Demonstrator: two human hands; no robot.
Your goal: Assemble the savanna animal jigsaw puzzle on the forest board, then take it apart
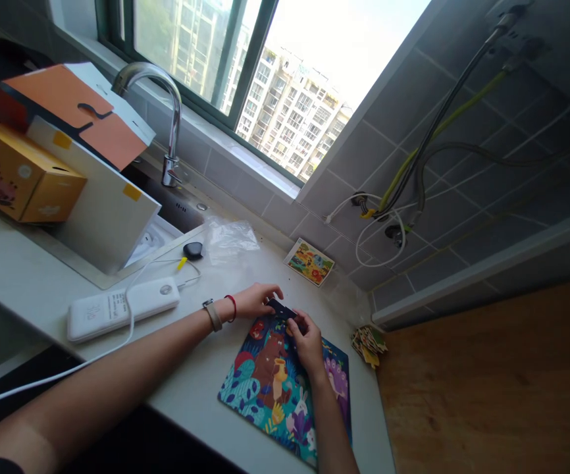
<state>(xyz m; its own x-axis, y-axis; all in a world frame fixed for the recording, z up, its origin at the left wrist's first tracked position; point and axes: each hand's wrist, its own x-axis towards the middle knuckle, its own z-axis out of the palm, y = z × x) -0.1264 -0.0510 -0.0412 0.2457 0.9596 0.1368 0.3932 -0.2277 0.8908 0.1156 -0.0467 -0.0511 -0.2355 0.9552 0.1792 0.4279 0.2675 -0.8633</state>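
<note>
A dark blue jigsaw piece (281, 308) is held up between my hands, just above a colourful jigsaw puzzle (265, 388) showing a bear, a rabbit and leaves. My left hand (258, 300), with a watch strap and a red bracelet on the wrist, pinches one end of the piece. My right hand (307, 340) grips it from the other side, over the puzzle's upper part. A small heap of loose puzzle pieces (368, 345) lies beyond the puzzle's far edge. A small picture card (309, 261) leans against the tiled wall.
The white counter (186, 342) holds a white power bank (123, 308) with a cable, a small black object (193, 250), and a plastic bag (230, 238). Cardboard boxes (18, 174) and a steel faucet (169, 112) stand at the left. A wooden board (477, 375) lies right, below wall cables.
</note>
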